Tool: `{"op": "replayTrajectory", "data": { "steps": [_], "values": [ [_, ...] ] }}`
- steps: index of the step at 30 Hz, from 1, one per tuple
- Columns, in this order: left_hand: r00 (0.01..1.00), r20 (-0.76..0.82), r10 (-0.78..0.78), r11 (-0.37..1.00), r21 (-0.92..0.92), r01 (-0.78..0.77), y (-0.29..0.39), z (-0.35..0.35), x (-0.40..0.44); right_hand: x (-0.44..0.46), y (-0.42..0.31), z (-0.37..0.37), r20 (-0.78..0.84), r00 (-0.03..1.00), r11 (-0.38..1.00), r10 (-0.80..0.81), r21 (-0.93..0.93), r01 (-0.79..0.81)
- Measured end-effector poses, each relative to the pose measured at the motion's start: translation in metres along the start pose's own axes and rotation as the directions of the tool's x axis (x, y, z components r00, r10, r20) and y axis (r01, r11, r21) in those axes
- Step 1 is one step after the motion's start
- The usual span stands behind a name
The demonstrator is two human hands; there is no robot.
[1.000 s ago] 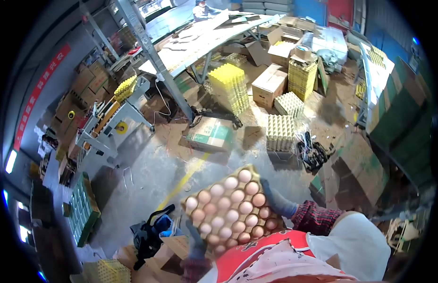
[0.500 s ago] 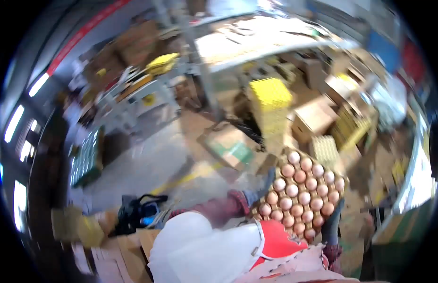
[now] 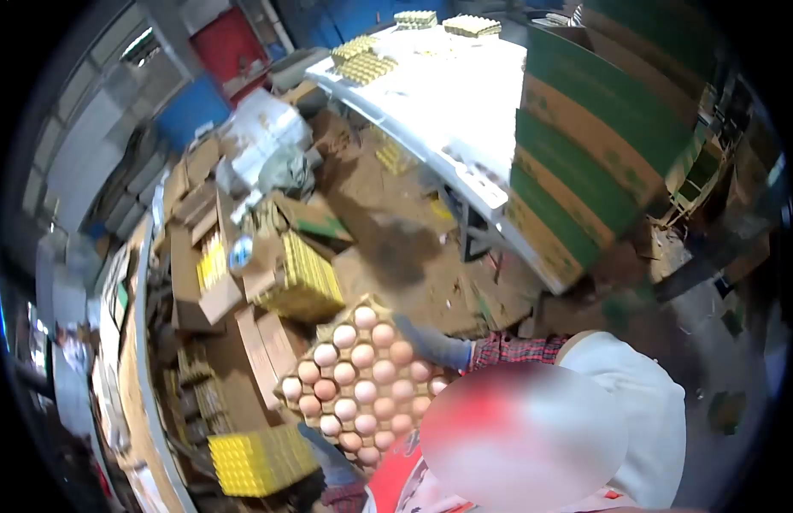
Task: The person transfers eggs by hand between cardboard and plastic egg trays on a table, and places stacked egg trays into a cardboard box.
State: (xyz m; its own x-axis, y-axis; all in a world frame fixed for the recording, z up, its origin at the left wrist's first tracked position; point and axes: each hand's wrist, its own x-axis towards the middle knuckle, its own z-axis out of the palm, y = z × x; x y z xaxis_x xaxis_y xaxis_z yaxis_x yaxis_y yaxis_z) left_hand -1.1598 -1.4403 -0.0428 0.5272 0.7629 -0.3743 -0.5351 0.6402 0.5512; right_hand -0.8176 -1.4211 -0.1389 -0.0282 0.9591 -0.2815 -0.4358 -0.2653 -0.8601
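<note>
A cardboard tray filled with eggs (image 3: pixel 365 391) is held in front of the red and white apron, at the lower middle of the head view. My right hand (image 3: pixel 432 344), in a grey-blue glove, grips its upper right edge. On the lower left edge is my left hand (image 3: pixel 326 455), gloved the same way and partly hidden by the tray. Several eggs, pale pink to brown, sit in the cups.
Yellow trays are stacked at the lower left (image 3: pixel 261 462) and beyond the egg tray (image 3: pixel 301 278). An open carton (image 3: pixel 185 278) stands left. A white table (image 3: pixel 439 94) reaches across the upper middle, beside green-striped cardboard (image 3: pixel 584 145). Brown floor (image 3: pixel 388 256) lies between.
The view has swung to the right, toward the white table and striped cardboard. The egg tray stays in both hands throughout and now appears further left.
</note>
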Motion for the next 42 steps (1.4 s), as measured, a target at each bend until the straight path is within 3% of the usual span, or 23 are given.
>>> {"op": "replayTrajectory", "data": {
  "steps": [1, 4, 5, 6, 9, 11, 14, 15, 16, 19, 21, 22, 23, 25, 26, 27, 29, 30, 34, 36, 37, 39, 42],
  "values": [
    [0.977, -0.168, 0.132, 0.974, 0.205, -0.097, 0.005, 0.007, 0.038, 0.042, -0.006, -0.012, 0.034, 0.999, 0.995, -0.003, 0.097, -0.001],
    [0.919, -0.287, 0.269, 0.885, 0.45, -0.119, 0.039, 0.023, 0.119, 0.05, -0.152, 0.005, -0.022, 0.992, 0.992, 0.123, -0.041, -0.124],
    [0.907, -0.299, 0.296, 0.86, 0.497, -0.117, 0.049, 0.032, 0.144, 0.042, -0.204, 0.005, -0.051, 0.982, 0.98, 0.181, -0.076, -0.184],
    [0.902, -0.297, 0.314, 0.84, 0.529, -0.118, 0.058, 0.039, 0.165, 0.037, -0.247, 0.008, -0.031, 0.958, 0.955, 0.286, 0.094, -0.283],
    [0.863, -0.296, 0.408, 0.752, 0.645, -0.134, 0.088, 0.052, 0.218, 0.057, -0.326, 0.013, -0.23, 0.907, 0.934, 0.352, 0.019, -0.357],
    [0.825, -0.283, 0.49, 0.653, 0.746, -0.132, 0.11, 0.063, 0.266, 0.119, -0.299, -0.022, -0.265, 0.935, 0.955, 0.234, -0.118, -0.273],
    [0.823, -0.182, 0.537, 0.483, 0.867, -0.123, 0.14, 0.093, 0.368, 0.16, -0.349, -0.073, -0.288, 0.915, 0.959, 0.283, 0.077, -0.273],
    [0.874, -0.091, 0.478, 0.499, 0.847, -0.184, 0.145, 0.105, 0.4, 0.175, -0.349, -0.089, -0.315, 0.926, 0.977, 0.208, 0.105, -0.184],
    [0.941, 0.104, 0.322, 0.662, 0.685, -0.303, 0.15, 0.134, 0.426, 0.187, -0.356, -0.097, -0.35, 0.929, 0.989, 0.123, 0.117, -0.087],
    [0.973, 0.2, 0.111, 0.594, 0.772, -0.226, 0.183, 0.118, 0.53, 0.224, -0.352, -0.14, -0.427, 0.903, 0.998, -0.052, 0.016, 0.065],
    [0.935, 0.355, -0.029, 0.734, 0.642, -0.221, 0.198, 0.144, 0.624, 0.245, -0.377, -0.166, -0.524, 0.837, 0.988, -0.157, -0.088, 0.13],
    [0.812, 0.524, -0.256, 0.844, 0.531, -0.077, 0.216, 0.157, 0.684, 0.258, -0.389, -0.18, -0.576, 0.79, 0.977, -0.209, -0.081, 0.199],
    [0.904, 0.406, 0.137, 0.548, 0.729, -0.41, 0.19, 0.201, 0.719, 0.272, -0.402, -0.193, -0.623, 0.74, 0.961, -0.253, -0.072, 0.268],
    [0.941, 0.302, -0.155, 0.66, 0.74, -0.129, 0.185, 0.324, 0.733, 0.294, -0.423, -0.218, -0.711, 0.626, 0.92, -0.321, -0.076, 0.385],
    [0.915, 0.373, -0.155, 0.599, 0.771, -0.213, 0.181, 0.378, 0.742, 0.302, -0.434, -0.229, -0.744, 0.566, 0.891, -0.354, -0.085, 0.446],
    [0.792, 0.505, -0.342, 0.741, 0.664, -0.104, 0.179, 0.36, 0.825, 0.307, -0.445, -0.239, -0.772, 0.51, 0.866, -0.38, -0.103, 0.489],
    [0.588, 0.517, -0.623, 0.746, 0.619, 0.246, 0.159, 0.406, 0.893, 0.311, -0.463, -0.254, -0.819, 0.402, 0.821, -0.409, -0.138, 0.554],
    [0.714, 0.445, -0.541, 0.707, 0.701, 0.098, 0.145, 0.461, 0.876, 0.312, -0.47, -0.262, -0.839, 0.342, 0.806, -0.424, -0.177, 0.565],
    [0.534, 0.424, -0.732, 0.555, 0.825, 0.106, 0.086, 0.557, 0.957, 0.314, -0.481, -0.313, -0.864, 0.04, 0.794, -0.502, -0.441, 0.419],
    [0.423, 0.449, -0.787, 0.542, 0.831, 0.125, 0.041, 0.581, 1.007, 0.31, -0.485, -0.349, -0.835, 0.005, 0.798, -0.55, -0.524, 0.299],
    [0.421, 0.377, -0.825, 0.472, 0.87, 0.144, 0.046, 0.612, 0.992, 0.3, -0.509, -0.345, -0.895, 0.122, 0.817, -0.429, -0.327, 0.475],
    [0.473, 0.364, -0.802, 0.428, 0.903, 0.031, -0.009, 0.623, 1.058, 0.302, -0.536, -0.355, -0.945, 0.006, 0.848, -0.328, -0.291, 0.442],
    [0.519, 0.274, -0.81, 0.355, 0.933, 0.06, -0.037, 0.658, 1.08, 0.305, -0.524, -0.423, -0.88, 0.037, 0.818, -0.473, -0.423, 0.39]
  ]
}}
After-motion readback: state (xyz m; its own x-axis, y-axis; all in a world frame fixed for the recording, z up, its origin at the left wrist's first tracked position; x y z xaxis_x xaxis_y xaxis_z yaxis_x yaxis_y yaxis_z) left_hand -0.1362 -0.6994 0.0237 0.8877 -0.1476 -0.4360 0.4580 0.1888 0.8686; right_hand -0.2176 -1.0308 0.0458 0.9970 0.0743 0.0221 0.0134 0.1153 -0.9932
